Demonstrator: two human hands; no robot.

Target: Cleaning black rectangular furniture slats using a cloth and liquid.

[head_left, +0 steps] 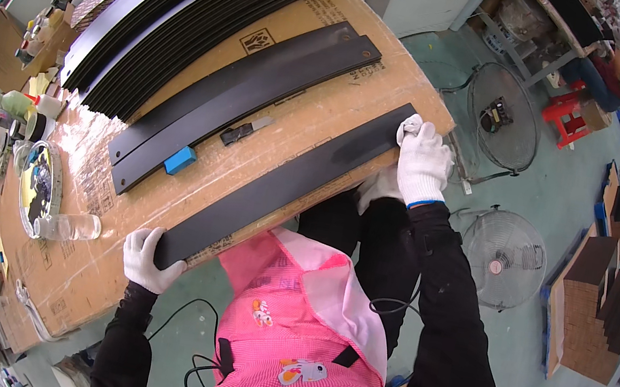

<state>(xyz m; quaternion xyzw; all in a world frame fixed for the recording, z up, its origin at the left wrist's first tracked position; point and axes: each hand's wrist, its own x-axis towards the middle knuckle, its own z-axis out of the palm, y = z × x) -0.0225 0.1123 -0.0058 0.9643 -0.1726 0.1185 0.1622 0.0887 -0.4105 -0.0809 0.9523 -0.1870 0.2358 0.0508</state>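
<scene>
A long dark grey slat [287,181] lies slantwise along the near edge of the cardboard-covered table. My left hand [150,259], in a white glove, grips its left end, thumb on the near side. At the far right end my gloved right hand [422,167] is closed, pressing what looks like a wadded white cloth [410,125] against the slat; glove and cloth are hard to tell apart. Beyond lie two similar slats [253,94], overlapping, with holes at their ends. A blue block [180,160] and a dark-handled scraper-like tool [242,131] rest beside them.
Stacked curved-looking dark slats [200,19] fill the table's far side. At left stand a paint-stained tub [40,189], a clear bottle [71,226] and several small bottles. Floor fans [504,259], a red stool [565,117] and a seated person [617,73] are to the right.
</scene>
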